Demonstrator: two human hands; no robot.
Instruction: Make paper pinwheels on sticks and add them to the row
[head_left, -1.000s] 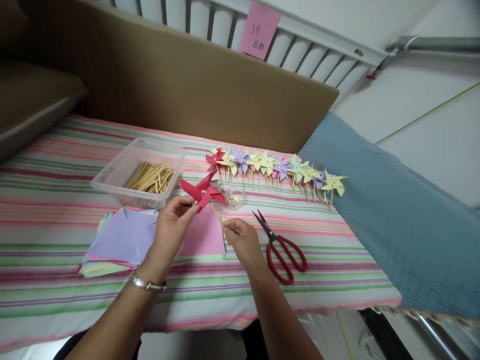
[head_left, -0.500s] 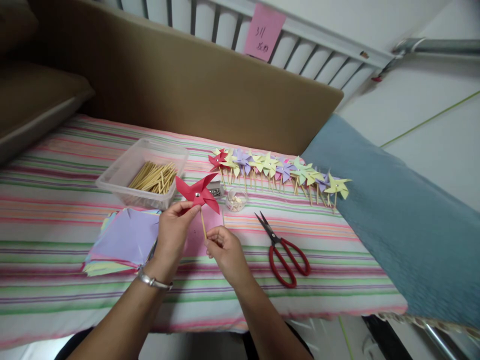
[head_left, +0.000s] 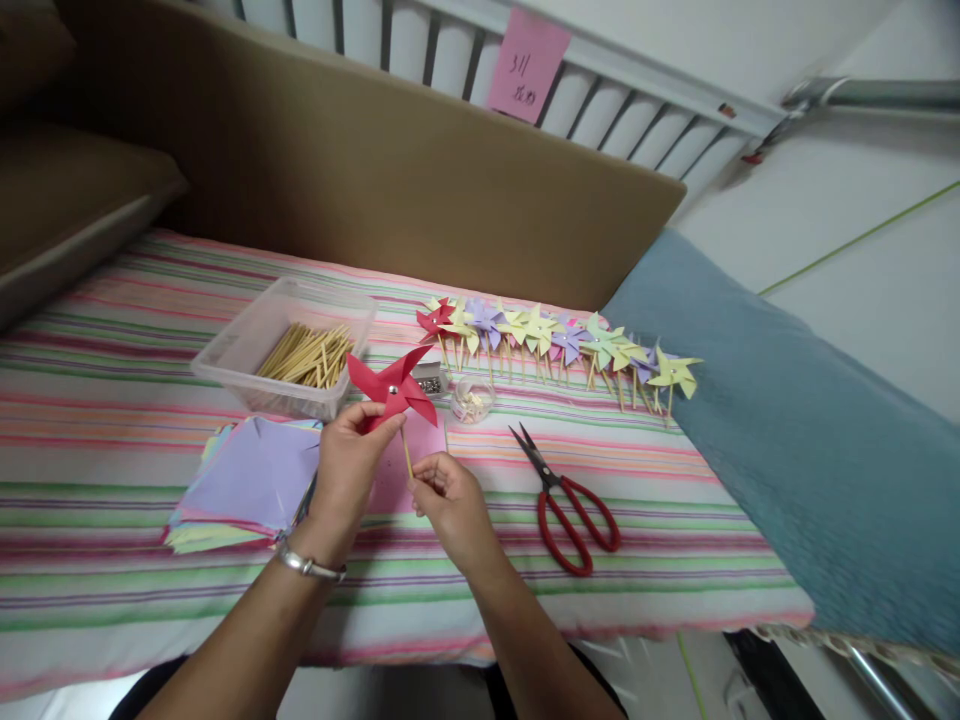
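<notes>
A red paper pinwheel (head_left: 409, 392) with a silver pin at its centre is held up over the table. My left hand (head_left: 346, 455) pinches it at the lower left of the blades, close to the top of the stick. Lower down, the fingers of my right hand (head_left: 448, 500) are closed round the end of its thin wooden stick (head_left: 407, 452). Beneath both hands lies a pink paper sheet (head_left: 390, 480). Just behind the pinwheel are a small box of metal pins (head_left: 430, 383) and a round clear tub (head_left: 474, 399) with small pale pieces.
Red-handled scissors (head_left: 562, 490) lie right of my hands. On the left are a stack of coloured paper squares (head_left: 251, 475) and a clear plastic box (head_left: 225, 365) of wooden sticks (head_left: 307, 355). Finished pinwheels (head_left: 540, 328) line the back, before a brown board (head_left: 375, 170).
The pinwheel's head has shifted very slightly to the left, with my left hand on it. My right hand stays on the stick, and everything else is unchanged.
</notes>
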